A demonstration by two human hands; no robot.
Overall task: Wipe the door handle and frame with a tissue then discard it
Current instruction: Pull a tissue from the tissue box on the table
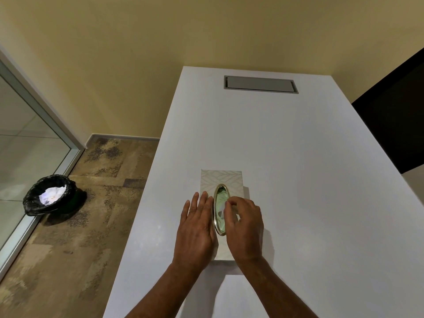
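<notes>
You've got a yellow wall (114,53), mottled brown floor (68,249), a white table (298,168) and a glass partition (20,145) on your left.

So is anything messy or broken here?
Nothing stands out. The tissue box sits square on the white table, with the left hand flat on it and the right hand pinching at its oval opening. The bin stands upright on the floor, crumpled tissues inside, nothing spilled.
</notes>
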